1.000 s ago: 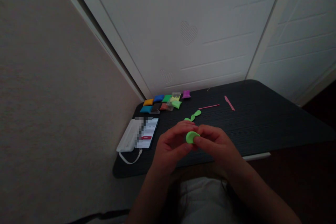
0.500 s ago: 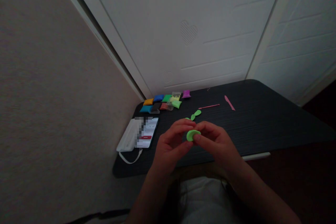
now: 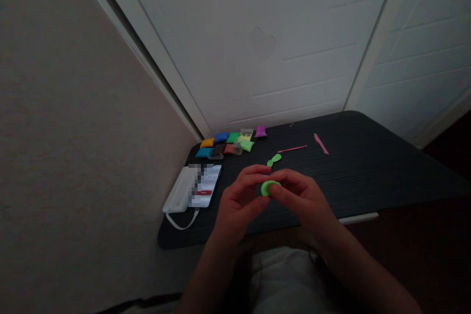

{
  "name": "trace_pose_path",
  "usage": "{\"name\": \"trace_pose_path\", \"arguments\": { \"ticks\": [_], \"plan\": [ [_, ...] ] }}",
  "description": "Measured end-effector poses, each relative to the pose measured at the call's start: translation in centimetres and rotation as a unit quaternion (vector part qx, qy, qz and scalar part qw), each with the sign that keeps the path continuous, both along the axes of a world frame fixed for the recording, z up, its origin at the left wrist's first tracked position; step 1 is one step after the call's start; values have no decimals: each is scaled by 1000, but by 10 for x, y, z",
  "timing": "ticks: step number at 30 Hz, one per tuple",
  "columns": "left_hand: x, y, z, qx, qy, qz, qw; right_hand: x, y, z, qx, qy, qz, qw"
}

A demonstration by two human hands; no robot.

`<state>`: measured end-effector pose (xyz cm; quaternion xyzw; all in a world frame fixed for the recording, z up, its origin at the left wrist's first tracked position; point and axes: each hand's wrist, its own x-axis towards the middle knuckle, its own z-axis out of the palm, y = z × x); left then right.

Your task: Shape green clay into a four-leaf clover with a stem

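Between both hands, above the dark table, is a small flattened piece of light green modelling clay [image 3: 265, 188]. My right hand [image 3: 300, 194] pinches it, the thumb pressed on its face and the curled fingers behind. My left hand [image 3: 239, 201] closes on its left side, thumb tip at the lower edge and fingers over the top. Just beyond my fingertips lie leaf-shaped light green clay pieces [image 3: 276, 158], partly hidden by the hands. Farther back rest a thin pink modelling tool [image 3: 292, 149] and a pink plastic knife [image 3: 321, 143].
Several coloured clay packets [image 3: 222, 137] sit in rows at the back left of the table [image 3: 375, 167]. A phone [image 3: 208, 189] lies beside a white power bank [image 3: 180, 190], with a white cable [image 3: 182, 228] looping at the front. A white panelled door [image 3: 294, 78] stands behind.
My right thumb has shifted slightly over the clay, which now looks a little more tilted. The hands have risen slightly and cover more of the leaf-shaped pieces.
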<state>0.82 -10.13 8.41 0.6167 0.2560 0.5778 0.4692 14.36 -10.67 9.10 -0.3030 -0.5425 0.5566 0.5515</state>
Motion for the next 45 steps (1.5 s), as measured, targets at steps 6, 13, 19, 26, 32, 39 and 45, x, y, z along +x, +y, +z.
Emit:
{"name": "trace_pose_path", "arguments": {
  "ticks": [6, 13, 19, 26, 32, 39, 45],
  "plan": [
    [0, 0, -1, -8, 13, -1, 1000, -3, 2, -2, -6, 6, -8, 1000],
    [-1, -4, 4, 55, 77, 112, 989, -3, -2, -1, 116, -116, -147, 975],
    [-5, -12, 15, 201, 221, 268, 916, 4, -3, -4, 280, -206, -189, 918],
    [-8, -28, 28, 298, 286, 315, 854, 13, -11, 1, 342, -205, -182, 899],
    [-5, -35, 24, 352, 249, 345, 833, 17, -21, 13, 385, -163, -179, 891],
    [-3, -33, 23, 364, 263, 372, 812, 19, -19, 10, 399, -183, -195, 877],
    [-5, -35, 22, 372, 261, 351, 819, 19, -19, 10, 408, -178, -190, 875]
  ]
}}
